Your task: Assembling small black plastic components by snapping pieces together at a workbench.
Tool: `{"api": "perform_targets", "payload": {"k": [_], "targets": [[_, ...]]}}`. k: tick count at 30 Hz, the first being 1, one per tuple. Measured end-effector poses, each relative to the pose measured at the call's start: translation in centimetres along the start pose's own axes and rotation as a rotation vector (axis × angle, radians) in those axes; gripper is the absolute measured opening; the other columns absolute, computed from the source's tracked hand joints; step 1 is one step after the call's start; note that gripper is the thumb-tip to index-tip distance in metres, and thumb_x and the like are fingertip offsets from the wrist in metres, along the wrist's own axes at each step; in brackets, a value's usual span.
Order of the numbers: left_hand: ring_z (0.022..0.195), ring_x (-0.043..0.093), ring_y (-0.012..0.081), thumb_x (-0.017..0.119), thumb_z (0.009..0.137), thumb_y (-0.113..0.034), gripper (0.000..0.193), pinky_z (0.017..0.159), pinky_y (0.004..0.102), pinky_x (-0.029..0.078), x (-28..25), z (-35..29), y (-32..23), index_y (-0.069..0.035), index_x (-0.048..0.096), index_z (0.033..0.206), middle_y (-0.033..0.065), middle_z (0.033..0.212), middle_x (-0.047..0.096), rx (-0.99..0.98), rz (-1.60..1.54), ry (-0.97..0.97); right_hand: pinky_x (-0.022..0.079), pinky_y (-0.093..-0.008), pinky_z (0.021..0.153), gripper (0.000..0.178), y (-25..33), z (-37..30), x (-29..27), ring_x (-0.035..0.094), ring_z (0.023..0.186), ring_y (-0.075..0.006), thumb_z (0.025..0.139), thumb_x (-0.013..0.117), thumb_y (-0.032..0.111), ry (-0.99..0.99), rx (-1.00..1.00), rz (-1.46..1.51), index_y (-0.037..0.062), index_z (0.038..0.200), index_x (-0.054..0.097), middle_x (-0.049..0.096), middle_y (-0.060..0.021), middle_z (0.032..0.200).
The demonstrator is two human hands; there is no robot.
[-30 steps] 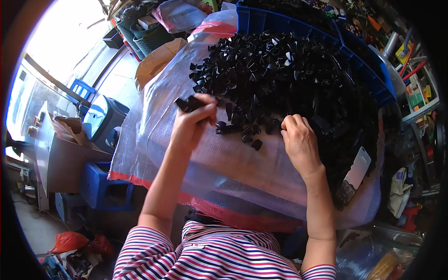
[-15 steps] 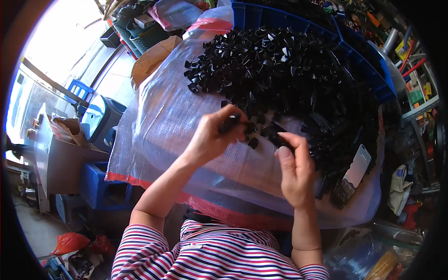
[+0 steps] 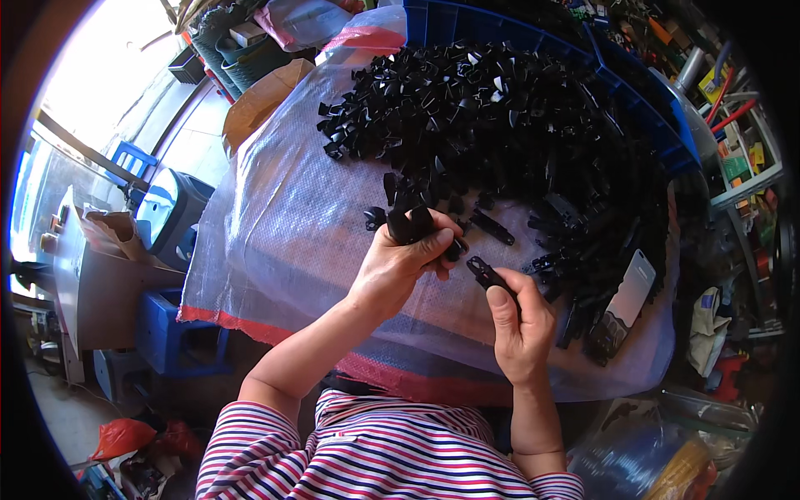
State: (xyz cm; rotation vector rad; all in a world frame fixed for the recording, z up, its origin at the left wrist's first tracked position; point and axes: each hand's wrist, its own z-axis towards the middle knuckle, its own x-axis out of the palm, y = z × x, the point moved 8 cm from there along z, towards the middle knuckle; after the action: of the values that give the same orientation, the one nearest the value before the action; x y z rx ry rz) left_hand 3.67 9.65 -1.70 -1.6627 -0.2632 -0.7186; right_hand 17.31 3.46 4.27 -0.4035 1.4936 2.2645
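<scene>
A big heap of small black plastic parts (image 3: 508, 108) lies on a clear woven plastic sheet (image 3: 283, 225) in front of me. My left hand (image 3: 400, 262) is closed around a few of these black parts (image 3: 410, 223), held just above the sheet. My right hand (image 3: 517, 321) pinches a single narrow black part (image 3: 481, 271) between thumb and fingers, its tip close to my left hand. Both hands hover near the heap's front edge.
A blue crate (image 3: 642, 92) rims the heap at the back right. A phone-like flat object (image 3: 621, 304) lies on the sheet at the right. Blue stools (image 3: 171, 337) and a cardboard box (image 3: 96, 279) stand at the left. Shelves with tools fill the right side.
Both hands have drawn back from the heap toward my body. The left hand has come down and right with its parts; the right hand has picked up one black part.
</scene>
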Motion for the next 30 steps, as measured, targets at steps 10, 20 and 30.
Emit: {"api": "perform_targets", "payload": {"k": [10,20,30], "targets": [[0.065,0.054,0.0091,0.057,0.087,-0.009,0.009,0.056,0.0225,0.046,0.4,-1.2,0.0,-0.002,0.059,0.091,0.0036,0.073,0.056,0.098,0.085,-0.084,0.046,-0.0338,0.051,0.016,-0.6,0.0,1.3,0.060,0.061,-0.0294,0.088,0.055,0.016,0.061,-0.040,-0.134,0.0008,0.092,0.054,0.060,-0.0139,0.073],[0.070,0.052,0.0073,0.055,0.087,-0.007,0.011,0.061,0.0215,0.043,0.7,-2.5,0.1,0.000,0.056,0.095,0.0052,0.086,0.058,0.209,0.306,-0.220,0.046,-0.0351,0.050,0.019,-2.0,0.1,3.8,0.062,0.062,-0.0307,0.089,0.054,0.021,-0.013,0.079,0.070,0.0026,0.089,0.050,0.059,-0.0147,0.067],[0.092,0.060,0.0237,0.060,0.079,-0.010,0.029,0.076,0.0383,0.050,-3.0,-0.6,-2.3,-0.004,0.055,0.107,0.0101,0.101,0.061,0.014,-0.385,-0.084,0.045,-0.0400,0.073,0.023,-2.2,6.2,1.9,0.056,0.086,-0.0330,0.079,0.055,0.002,0.153,-0.256,-0.562,0.0018,0.102,0.053,0.056,-0.0157,0.094]]}}
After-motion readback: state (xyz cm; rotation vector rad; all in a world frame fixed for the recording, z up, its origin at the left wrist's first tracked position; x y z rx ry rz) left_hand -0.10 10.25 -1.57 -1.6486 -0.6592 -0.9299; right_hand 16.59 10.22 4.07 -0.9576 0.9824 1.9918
